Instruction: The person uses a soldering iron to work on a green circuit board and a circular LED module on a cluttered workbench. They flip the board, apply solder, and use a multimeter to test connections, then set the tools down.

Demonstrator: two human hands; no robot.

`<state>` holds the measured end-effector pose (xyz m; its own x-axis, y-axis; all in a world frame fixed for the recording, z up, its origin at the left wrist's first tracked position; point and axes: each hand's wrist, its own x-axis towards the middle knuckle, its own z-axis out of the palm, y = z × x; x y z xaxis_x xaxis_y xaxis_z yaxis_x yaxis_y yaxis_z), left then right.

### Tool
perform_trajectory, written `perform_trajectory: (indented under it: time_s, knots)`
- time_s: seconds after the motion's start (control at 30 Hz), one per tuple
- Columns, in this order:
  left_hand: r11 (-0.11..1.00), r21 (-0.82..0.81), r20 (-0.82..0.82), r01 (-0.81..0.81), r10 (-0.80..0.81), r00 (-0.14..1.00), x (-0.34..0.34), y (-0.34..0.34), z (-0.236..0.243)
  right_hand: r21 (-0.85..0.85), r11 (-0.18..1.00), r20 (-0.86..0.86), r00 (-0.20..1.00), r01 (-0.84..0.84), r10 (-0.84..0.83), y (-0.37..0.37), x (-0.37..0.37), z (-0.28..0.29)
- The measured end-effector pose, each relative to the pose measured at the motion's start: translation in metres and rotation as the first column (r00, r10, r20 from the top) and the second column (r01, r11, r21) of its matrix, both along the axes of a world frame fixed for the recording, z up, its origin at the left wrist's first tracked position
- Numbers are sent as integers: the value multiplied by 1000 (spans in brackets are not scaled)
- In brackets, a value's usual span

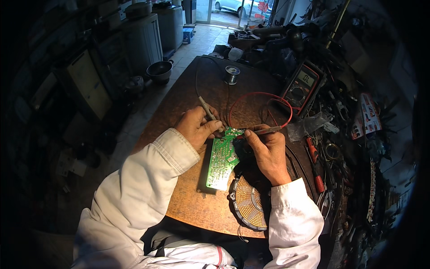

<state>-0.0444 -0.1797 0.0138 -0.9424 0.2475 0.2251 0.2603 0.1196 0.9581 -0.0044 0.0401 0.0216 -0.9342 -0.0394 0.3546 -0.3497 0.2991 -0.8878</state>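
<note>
At the far left, a dark round pan [160, 71] stands on the tiled floor [181, 57], beside the wooden table [190, 204]; nearer, a left arm in a cream sleeve [130, 193] reaches over the table's edge; the left hand [195, 126] has its thumb and fingers closed together, and it pinches a beige pen-shaped tool [206, 107], which leans with its rear end toward the upper left; the tip is hidden near the fingers, so I cannot tell what it touches.

Just to the right, the long green circuit board [218, 163] lies on the table between the two hands, with its soldered side upward and its narrow upper end close to the fingertips; farther back, a spool of solder wire [231, 75] stands upright; below the board, to its right, there is a round coil [250, 201] with copper-coloured windings, partly behind the right forearm.

The right hand [270, 150] pinches a test probe [270, 129] between thumb and fingers, directed leftward to the upper end of the board; whether it makes contact, I cannot tell; a red lead [255, 93] curves above it; to the right, a multimeter [302, 87] leans with its display lit; below it lie a clear plastic bag [307, 128] and a red-handled screwdriver [312, 150].
</note>
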Motion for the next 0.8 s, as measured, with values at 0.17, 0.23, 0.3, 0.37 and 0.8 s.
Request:
perform_trajectory:
  time_s: [0.17, 0.23, 0.3, 0.37, 0.8]
  knots:
    - [1000, 13, -14, 4, -3, 1000, 1, 1, -2, 19, 1000, 15, 1000, 11, -11, 0, 2, 4]
    - [1000, 4, -17, -2, 2, 1000, 1, 0, -2, 2, 1000, 23, 1000, 13, -13, -1, 2, 3]
    - [1000, -11, -18, -9, 9, 1000, 1, 0, -1, 0, 1000, 19, 1000, 14, -14, -1, 2, 3]
    - [1000, -5, -25, -7, 6, 1000, 1, 0, -2, 10, 1000, 2, 1000, 13, -13, -1, 2, 3]
    - [1000, -2, -10, -22, 22, 1000, 3, 2, 2, 1, 1000, -8, 1000, 3, -3, 0, 0, -1]
